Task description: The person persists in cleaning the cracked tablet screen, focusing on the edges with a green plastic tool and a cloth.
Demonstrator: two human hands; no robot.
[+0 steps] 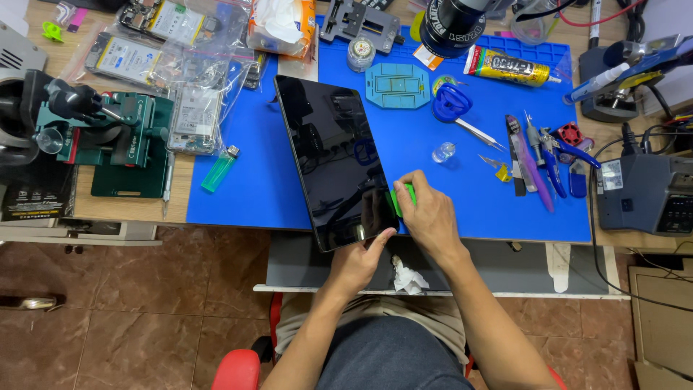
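A black tablet (328, 155) lies glass-up on a blue work mat (469, 188), its near corner hanging over the mat's front edge. My right hand (429, 213) is shut on a small green pry tool (401, 198), pressed against the tablet's right edge near the bottom corner. My left hand (361, 256) grips that bottom corner from below, thumb on the glass.
On the mat's right side lie tweezers, a blue suction cup (451, 103), cutters (552, 155) and a glue tube (509, 66). A green lighter (219, 170) lies left of the tablet. A green clamp fixture (123, 141) stands at the left, a soldering station (642, 191) at the right. Crumpled tissue (406, 276) rests on the grey shelf.
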